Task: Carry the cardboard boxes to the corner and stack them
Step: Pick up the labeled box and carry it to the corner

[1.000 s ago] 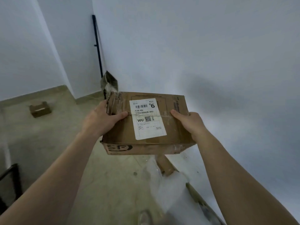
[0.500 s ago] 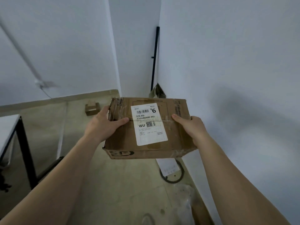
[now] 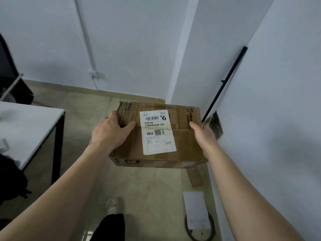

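cardboard box (image 3: 157, 136) carried in mid-air, centre of view, above the tan floor (image 3: 147, 192), white shipping label (image 3: 157, 132) face up. left hand (image 3: 111, 133) clamps the left end, thumb laid over the top; right hand (image 3: 204, 136) clamps the right end, thumb on the top edge. white table (image 3: 26, 129) stands left, wall close on the right. on the floor below and right: a cardboard scrap (image 3: 195, 177), a white sheet (image 3: 197, 209) over a dark cable loop (image 3: 188, 230). risk: side-only grip could slip; feet could catch the loop or slide on the sheet, judging by their place near the path.
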Demonstrator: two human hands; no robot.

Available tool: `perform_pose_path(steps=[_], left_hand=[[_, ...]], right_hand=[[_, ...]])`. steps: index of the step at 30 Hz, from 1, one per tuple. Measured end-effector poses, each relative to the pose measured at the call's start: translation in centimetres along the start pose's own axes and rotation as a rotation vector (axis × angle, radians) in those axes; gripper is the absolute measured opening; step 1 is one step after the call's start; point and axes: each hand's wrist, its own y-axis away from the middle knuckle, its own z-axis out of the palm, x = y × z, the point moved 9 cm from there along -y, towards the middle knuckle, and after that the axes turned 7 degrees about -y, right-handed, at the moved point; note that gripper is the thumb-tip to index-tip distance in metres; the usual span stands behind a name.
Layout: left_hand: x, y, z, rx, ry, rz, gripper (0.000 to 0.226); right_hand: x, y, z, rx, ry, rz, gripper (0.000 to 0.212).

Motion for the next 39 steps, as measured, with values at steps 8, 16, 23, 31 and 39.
perform_pose_path(steps=[8, 16, 23, 31, 39], left_hand=[[-1.7, -18.1, -0.2, -0.030, -0.012, 0.024, 0.080], [0.9, -32.0, 1.3, -0.123, -0.008, 0.088, 0.082], [4.5, -42.4, 4.3, -0.156, -0.003, 0.051, 0.080], [9.2, -56.7, 9.7, -0.148, -0.014, -0.041, 0.080], [11.9, -65.8, 16.2, -0.249, 0.028, -0.084, 0.080]], right_hand=[[-6.5, -11.6, 9.8, 0.033, 0.039, 0.052, 0.082], [-10.2, -20.9, 13.9, 0.086, 0.005, 0.124, 0.059], [-12.5, -31.4, 16.1, 0.149, 0.031, 0.153, 0.077], [-14.0, -49.5, 18.9, 0.068, -0.049, 0.141, 0.040], [-12.3, -59.5, 20.0, 0.073, -0.068, 0.233, 0.053]])
